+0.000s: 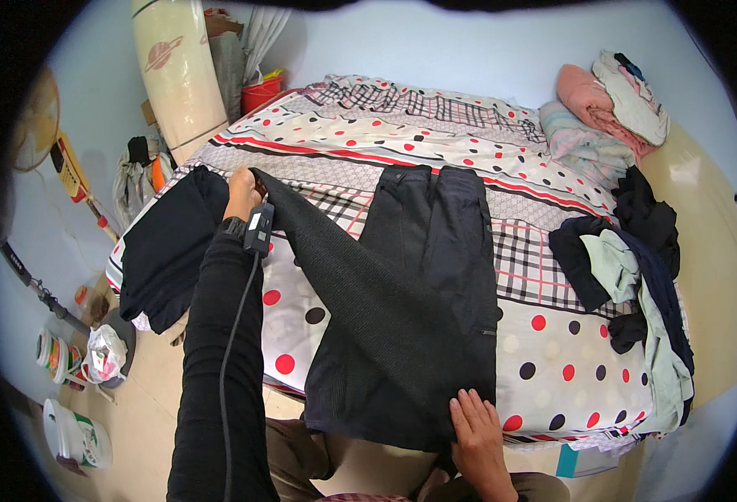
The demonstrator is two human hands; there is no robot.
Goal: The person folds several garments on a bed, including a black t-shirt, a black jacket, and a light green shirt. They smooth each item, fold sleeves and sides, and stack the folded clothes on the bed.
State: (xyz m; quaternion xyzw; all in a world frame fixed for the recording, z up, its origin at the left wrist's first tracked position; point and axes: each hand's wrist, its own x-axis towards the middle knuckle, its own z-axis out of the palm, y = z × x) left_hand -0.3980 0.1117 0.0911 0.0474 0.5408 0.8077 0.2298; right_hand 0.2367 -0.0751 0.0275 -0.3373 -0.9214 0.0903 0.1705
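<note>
A pair of black trousers point(459, 263) lies on a bed with its waistband toward the far side. My left hand point(244, 191) grips the end of one dark, ribbed trouser leg point(356, 282), which is drawn diagonally up and left across the bed. On the lower right corner of the trousers rests my right hand point(476, 433). Its fingers lie straight on the cloth; the thumb is hidden, so I cannot tell whether it pinches the fabric. A small black cable box point(259, 229) sits at my left wrist.
Folded black clothing point(171, 251) lies left on the dotted bedspread point(550, 401). Loose dark and pale green clothes point(613, 257) are at right, with rolled bedding point(588, 125) behind. Buckets point(80, 433) stand on the floor at left, near a fan pole point(48, 295) and a racket point(70, 169).
</note>
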